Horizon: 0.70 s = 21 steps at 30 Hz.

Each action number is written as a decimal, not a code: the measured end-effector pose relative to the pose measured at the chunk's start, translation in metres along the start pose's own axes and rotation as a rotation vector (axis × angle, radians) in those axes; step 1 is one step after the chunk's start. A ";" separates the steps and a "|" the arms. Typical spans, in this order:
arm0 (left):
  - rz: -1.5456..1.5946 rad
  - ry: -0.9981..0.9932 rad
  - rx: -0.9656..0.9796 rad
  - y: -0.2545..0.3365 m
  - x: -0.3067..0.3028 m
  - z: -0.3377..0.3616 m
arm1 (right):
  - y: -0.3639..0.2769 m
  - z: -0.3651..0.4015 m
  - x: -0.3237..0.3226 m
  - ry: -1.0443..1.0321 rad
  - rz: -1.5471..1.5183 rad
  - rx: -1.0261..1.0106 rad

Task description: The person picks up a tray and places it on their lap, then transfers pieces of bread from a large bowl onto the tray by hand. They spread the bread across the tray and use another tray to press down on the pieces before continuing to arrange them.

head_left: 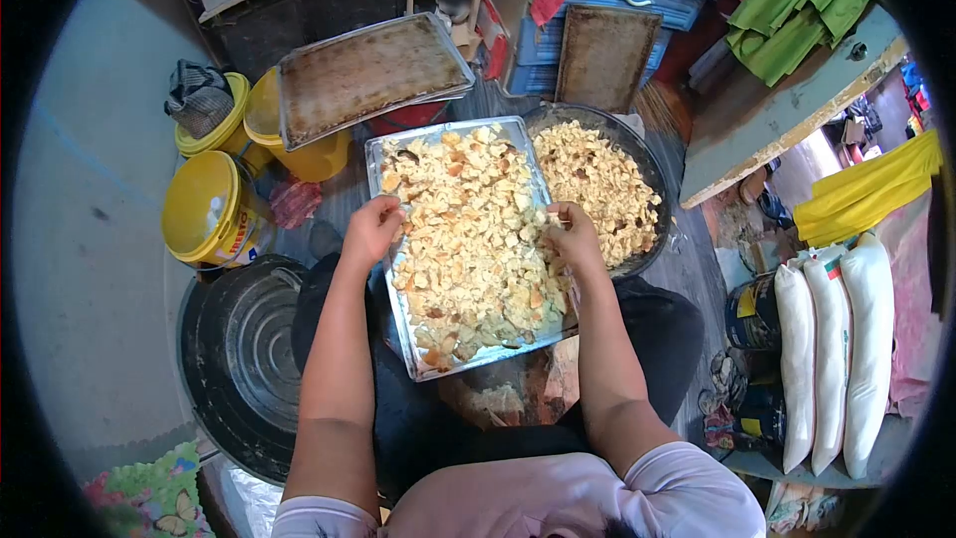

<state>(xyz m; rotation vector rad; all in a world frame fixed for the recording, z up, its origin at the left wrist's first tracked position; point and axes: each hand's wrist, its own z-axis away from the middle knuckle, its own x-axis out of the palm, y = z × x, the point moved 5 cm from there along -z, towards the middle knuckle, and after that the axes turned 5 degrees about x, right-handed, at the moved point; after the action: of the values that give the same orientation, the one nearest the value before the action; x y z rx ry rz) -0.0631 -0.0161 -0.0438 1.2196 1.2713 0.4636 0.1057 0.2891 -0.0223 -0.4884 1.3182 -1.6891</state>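
A metal baking tray [406, 324] rests across my lap, tilted a little. Torn pieces of what looks like bread [463, 229], pale with some browned edges, cover most of it. At its left rim my left hand [374, 229] is closed, fingertips pinching at a bread piece. My right hand [578, 239] is closed over the right rim, thumb and fingers pinched together; what lies between them is too small to make out. Just beyond that hand a round dark basin [661, 167] holds a heap of similar pieces.
Stained baking trays [368, 75] lie over yellow buckets at the back left, with another tray [607, 58] propped behind. A yellow lidded bucket [204, 207] and a large black tub [239, 339] stand left. White filled sacks [832, 359] are at right, below an edge-worn board [777, 120].
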 end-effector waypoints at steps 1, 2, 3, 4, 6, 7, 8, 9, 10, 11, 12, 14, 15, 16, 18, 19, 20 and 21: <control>0.009 0.001 0.022 0.001 0.001 -0.001 | 0.006 -0.009 0.000 -0.069 -0.007 -0.070; 0.012 0.002 0.022 0.001 0.001 -0.002 | 0.012 -0.018 0.001 -0.140 -0.013 -0.142; -0.010 -0.007 0.006 0.006 0.000 -0.002 | 0.016 -0.022 0.002 -0.144 -0.026 -0.179; -0.032 -0.016 -0.010 0.009 0.000 -0.002 | 0.021 -0.026 0.001 -0.145 -0.024 -0.180; -0.025 -0.014 -0.002 0.008 0.000 -0.004 | 0.026 -0.032 -0.011 0.023 -0.178 -0.176; -0.020 -0.014 0.005 0.007 0.000 -0.004 | 0.024 -0.032 -0.015 0.094 -0.178 -0.188; -0.021 -0.014 0.004 0.006 0.000 -0.004 | 0.022 -0.037 -0.012 0.093 -0.178 -0.187; -0.026 -0.008 0.002 0.006 0.000 -0.004 | 0.015 -0.043 -0.011 0.125 -0.192 -0.265; -0.031 -0.004 0.000 0.005 0.000 -0.004 | 0.008 -0.049 -0.011 0.159 -0.206 -0.342; -0.032 -0.005 -0.001 0.006 0.001 -0.004 | 0.003 -0.054 -0.007 0.191 -0.182 -0.405; -0.027 -0.004 0.001 0.007 0.000 -0.004 | 0.000 -0.061 -0.005 0.191 -0.183 -0.402; -0.023 -0.005 0.002 0.010 -0.001 -0.004 | -0.004 -0.075 0.012 -0.032 0.019 -0.355; -0.023 -0.008 0.003 0.010 -0.001 -0.004 | -0.014 -0.071 0.016 0.006 0.047 -0.481; -0.022 -0.011 0.004 0.010 0.000 -0.004 | -0.017 -0.066 0.013 0.006 0.046 -0.480; -0.014 0.005 0.021 0.010 0.000 -0.005 | -0.019 -0.052 -0.007 0.106 0.007 -0.364; -0.006 0.022 0.037 0.010 0.000 -0.005 | -0.014 -0.051 -0.017 0.110 0.097 -0.405; -0.004 0.020 0.033 0.009 0.000 -0.005 | -0.005 -0.046 -0.029 0.110 0.099 -0.401; -0.042 0.034 0.065 0.013 -0.001 -0.005 | -0.009 -0.025 -0.032 0.051 0.397 -0.290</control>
<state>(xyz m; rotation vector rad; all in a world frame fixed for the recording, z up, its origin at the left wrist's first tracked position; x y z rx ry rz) -0.0634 -0.0098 -0.0312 1.2414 1.3478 0.4168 0.0992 0.3296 -0.0158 -0.3218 1.5888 -1.1981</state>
